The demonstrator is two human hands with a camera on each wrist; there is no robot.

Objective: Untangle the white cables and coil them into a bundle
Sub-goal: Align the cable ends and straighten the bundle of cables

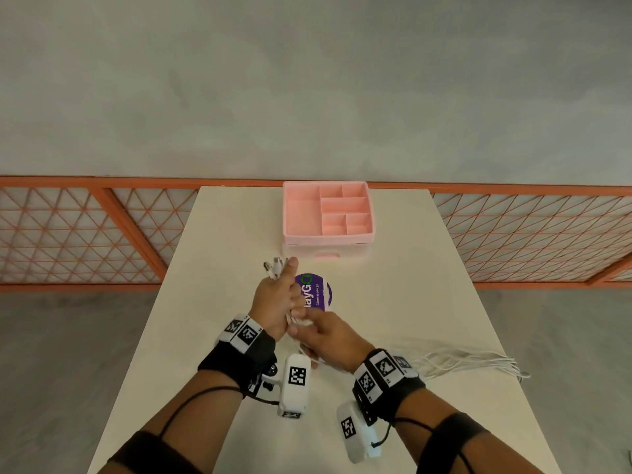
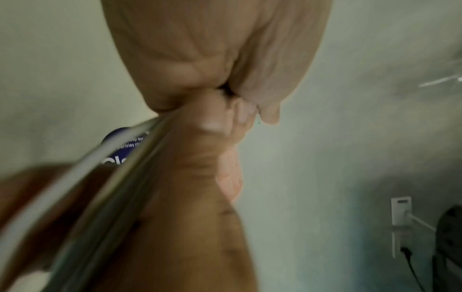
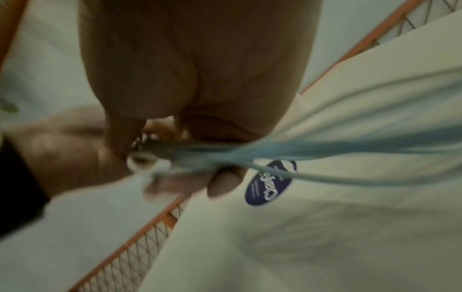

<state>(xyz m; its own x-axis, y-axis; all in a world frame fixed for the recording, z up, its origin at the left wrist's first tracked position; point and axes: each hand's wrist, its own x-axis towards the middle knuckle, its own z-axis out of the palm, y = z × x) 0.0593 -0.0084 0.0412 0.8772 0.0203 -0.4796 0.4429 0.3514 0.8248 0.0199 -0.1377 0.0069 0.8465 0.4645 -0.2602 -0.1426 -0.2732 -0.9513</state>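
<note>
My left hand grips a bunch of white cables in its fist over the middle of the white table. Their plug ends stick out above the fist. The strands leave the bottom of the fist and pass through my right hand, whose fingers curl round them just below. From there the cables trail loose to the right across the table. In the left wrist view the cables run taut from the closed left hand. The right wrist view shows the right hand holding the blurred cables.
A pink compartment organiser with a drawer stands at the table's far middle. A round purple sticker lies on the table behind the hands. An orange mesh railing runs behind the table.
</note>
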